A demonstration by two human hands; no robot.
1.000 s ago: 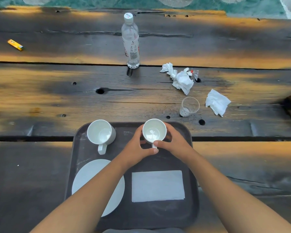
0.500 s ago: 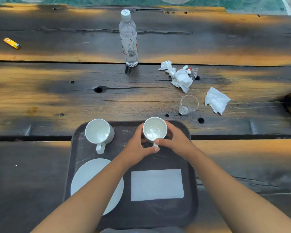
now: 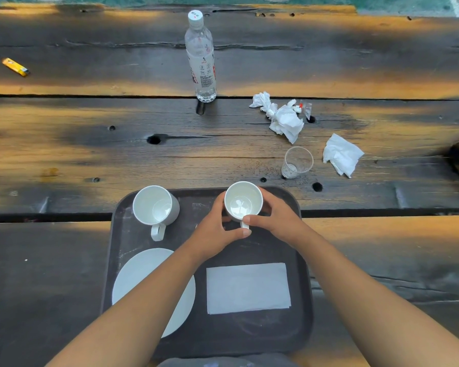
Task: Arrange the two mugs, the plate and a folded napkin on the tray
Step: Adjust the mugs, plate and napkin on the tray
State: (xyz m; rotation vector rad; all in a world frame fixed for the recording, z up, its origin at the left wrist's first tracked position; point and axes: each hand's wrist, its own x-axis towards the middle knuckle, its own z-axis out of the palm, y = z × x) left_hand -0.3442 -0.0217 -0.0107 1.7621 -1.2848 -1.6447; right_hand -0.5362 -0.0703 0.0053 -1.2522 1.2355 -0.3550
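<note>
Weathered wooden planks, dark and cracked with knot holes, make up the desk [image 3: 64, 160], which carries a dark rounded-corner tray [image 3: 300, 327] with a scuffed matte surface. On the tray's far right stands a glossy white mug [image 3: 243, 200], upright, handle toward the person. The left hand [image 3: 212, 231] wraps its left side and the right hand [image 3: 276, 218] its right side, both grasping it, thumbs meeting at the handle. A second white mug [image 3: 154, 206] stands on the tray's far left. A round white plate [image 3: 138, 276] lies on the near left, a flat rectangular folded napkin [image 3: 248, 287] on the near right. Beyond the tray stand a clear plastic cup [image 3: 297, 162] and a capped clear water bottle [image 3: 200, 56], its label print too small to read. Crumpled tissues [image 3: 284, 119] lie past the cup.
</note>
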